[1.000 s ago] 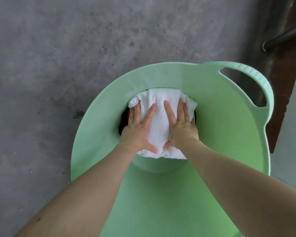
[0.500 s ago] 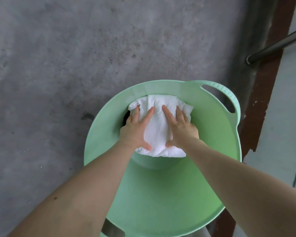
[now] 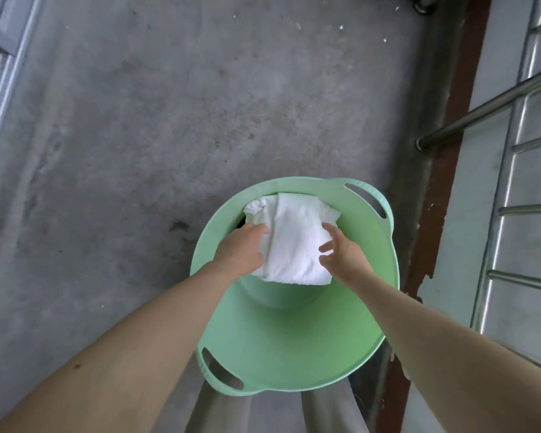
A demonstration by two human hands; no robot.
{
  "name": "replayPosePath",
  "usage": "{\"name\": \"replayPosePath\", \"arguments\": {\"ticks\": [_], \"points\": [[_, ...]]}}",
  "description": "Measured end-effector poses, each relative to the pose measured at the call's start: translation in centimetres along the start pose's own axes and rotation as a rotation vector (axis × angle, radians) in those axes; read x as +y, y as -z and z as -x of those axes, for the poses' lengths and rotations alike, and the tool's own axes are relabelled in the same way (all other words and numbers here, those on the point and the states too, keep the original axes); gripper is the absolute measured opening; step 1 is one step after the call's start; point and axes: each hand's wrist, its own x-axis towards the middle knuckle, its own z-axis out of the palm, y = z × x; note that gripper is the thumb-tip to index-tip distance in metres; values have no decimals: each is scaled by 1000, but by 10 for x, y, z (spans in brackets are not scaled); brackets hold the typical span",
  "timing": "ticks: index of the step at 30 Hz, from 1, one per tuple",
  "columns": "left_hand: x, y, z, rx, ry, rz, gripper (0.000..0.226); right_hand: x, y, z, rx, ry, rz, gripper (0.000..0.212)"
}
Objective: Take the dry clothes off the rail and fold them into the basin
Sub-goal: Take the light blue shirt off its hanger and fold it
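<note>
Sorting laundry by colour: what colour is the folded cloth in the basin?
The folded cloth is white; head view.

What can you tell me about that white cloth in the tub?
The white cloth is soft-looking fabric, folded into a rough rectangle with a bunched far-left corner. It lies deep in the green basin, over something dark. The left hand lies over its left edge; the right hand, fingers spread, is at its right edge, contact unclear.

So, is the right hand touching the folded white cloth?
Cannot tell. Head view: the right hand overlaps the folded white cloth at its edge, fingers spread; neither gap nor contact shows.
</note>
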Motion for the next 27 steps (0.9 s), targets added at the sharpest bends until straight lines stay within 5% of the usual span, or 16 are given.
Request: {"name": "replayPosePath", "arguments": {"ticks": [2, 6, 19, 27], "points": [[6, 15, 18, 41, -12, 80, 24, -5, 7, 18, -8, -41, -106, 51], [15, 48, 60, 109, -43, 52, 31, -28, 26, 58, -4, -65, -297, 34], [4, 175, 177, 324, -59, 216, 27, -130, 88, 194, 148, 14, -587, 32], [-5, 242, 267, 395, -144, 230, 30, -211, 109, 266, 97, 142, -610, 33]]}}
